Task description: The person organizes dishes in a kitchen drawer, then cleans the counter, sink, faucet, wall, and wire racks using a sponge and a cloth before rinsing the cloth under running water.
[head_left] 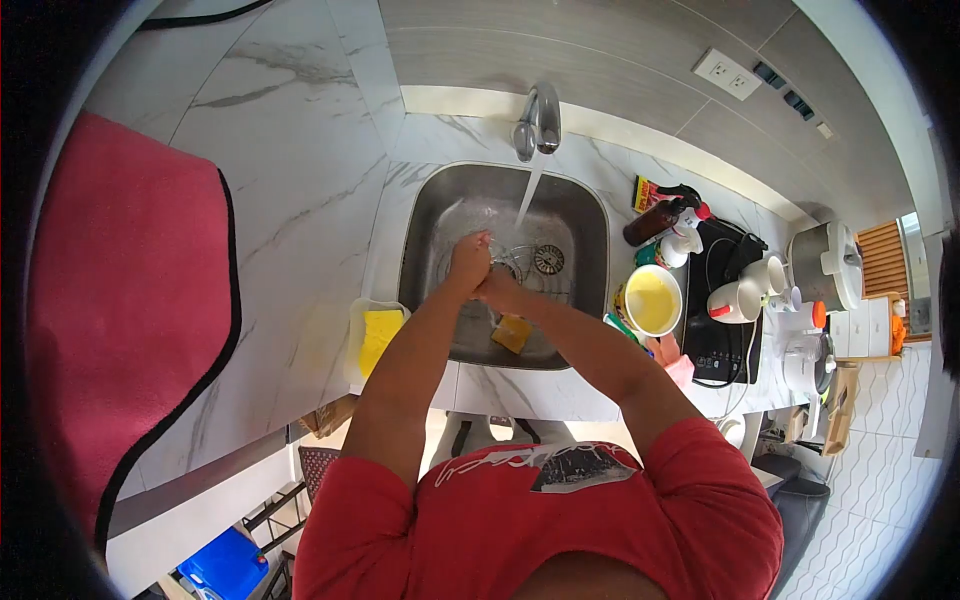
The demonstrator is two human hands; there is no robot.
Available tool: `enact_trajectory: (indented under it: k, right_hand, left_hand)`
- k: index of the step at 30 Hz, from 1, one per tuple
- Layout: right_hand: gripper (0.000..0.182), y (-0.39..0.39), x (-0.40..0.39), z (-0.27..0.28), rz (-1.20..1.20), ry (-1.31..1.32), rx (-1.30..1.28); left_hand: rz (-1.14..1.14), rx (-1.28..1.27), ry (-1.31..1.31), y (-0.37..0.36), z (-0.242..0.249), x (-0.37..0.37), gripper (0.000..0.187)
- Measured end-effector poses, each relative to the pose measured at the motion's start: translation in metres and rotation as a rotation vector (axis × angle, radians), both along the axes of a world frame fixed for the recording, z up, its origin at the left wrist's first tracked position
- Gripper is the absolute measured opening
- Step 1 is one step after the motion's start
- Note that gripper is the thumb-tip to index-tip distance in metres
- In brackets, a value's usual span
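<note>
Head: sponge (511, 334) in sink (428, 235), hands (470, 264) together

Red mat (140, 310) on marbled counter (290, 200)

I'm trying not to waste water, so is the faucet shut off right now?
No, a stream of water runs from the faucet into the sink.

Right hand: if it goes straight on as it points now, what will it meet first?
The right hand would probably meet the left hand first; they seem to touch, though depth is unclear.
</note>
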State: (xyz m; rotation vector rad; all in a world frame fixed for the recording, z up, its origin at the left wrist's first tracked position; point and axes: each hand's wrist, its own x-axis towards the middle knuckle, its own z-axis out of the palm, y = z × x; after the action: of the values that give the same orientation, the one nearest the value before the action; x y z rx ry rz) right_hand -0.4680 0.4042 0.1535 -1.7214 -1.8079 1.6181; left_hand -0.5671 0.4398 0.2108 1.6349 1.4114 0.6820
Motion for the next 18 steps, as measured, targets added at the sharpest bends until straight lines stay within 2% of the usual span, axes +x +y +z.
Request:
enact_trajectory:
  k: [2, 3, 5, 6, 7, 8, 9, 11, 12, 14, 15, 17, 18]
  right_hand:
    - [0.038, -0.005, -0.004, 0.002, 0.085, -0.205, 0.279]
    - [0.038, -0.007, -0.005, 0.010, 0.110, -0.277, 0.373]
    - [0.027, -0.015, -0.002, 0.066, -0.048, 0.085, 0.546]
    - [0.027, -0.012, 0.005, 0.068, -0.049, 0.087, 0.545]
    - [0.030, -0.003, 0.015, 0.072, -0.186, 0.328, 0.159]
    - [0.032, 0.004, 0.020, 0.074, -0.241, 0.455, -0.040]
    - [0.034, 0.011, 0.024, 0.077, -0.315, 0.559, -0.238]
    - [0.032, 0.021, 0.023, 0.084, -0.543, 0.667, -0.163]
    - [0.032, 0.025, 0.019, 0.088, -0.540, 0.671, -0.163]
    - [0.031, 0.031, 0.002, 0.109, -0.705, 0.606, 0.095]
    - [0.031, 0.030, -0.007, 0.122, -0.702, 0.612, 0.091]
    - [0.027, 0.031, -0.025, 0.151, -0.845, 0.718, -0.255]
    - [0.027, 0.036, -0.031, 0.145, -0.841, 0.719, -0.253]
  left_hand:
    - [0.178, 0.205, 0.016, 0.003, -0.038, 0.000, 0.033]
    - [0.179, 0.208, 0.016, 0.007, -0.044, -0.001, 0.033]
    - [0.360, -0.065, -0.106, 0.017, -0.050, -0.006, 0.036]
    - [0.360, -0.065, -0.104, 0.018, -0.031, -0.012, 0.036]
    - [0.326, -0.228, -0.217, 0.019, 0.008, -0.022, 0.040]
    - [0.288, -0.391, -0.330, 0.020, 0.030, -0.030, 0.043]
    - [0.291, -0.389, -0.328, 0.025, 0.025, -0.035, 0.043]
    - [0.257, 0.194, -0.026, 0.033, 0.011, -0.046, 0.048]
    - [0.259, 0.197, -0.022, 0.036, 0.008, -0.053, 0.048]
    - [0.042, 0.347, 0.289, 0.038, 0.014, -0.060, 0.047]
    - [-0.028, 0.400, 0.393, 0.038, 0.020, -0.061, 0.046]
    - [0.292, -0.022, -0.362, 0.028, 0.071, -0.044, 0.051]
    - [0.294, -0.018, -0.361, 0.026, 0.082, -0.037, 0.051]
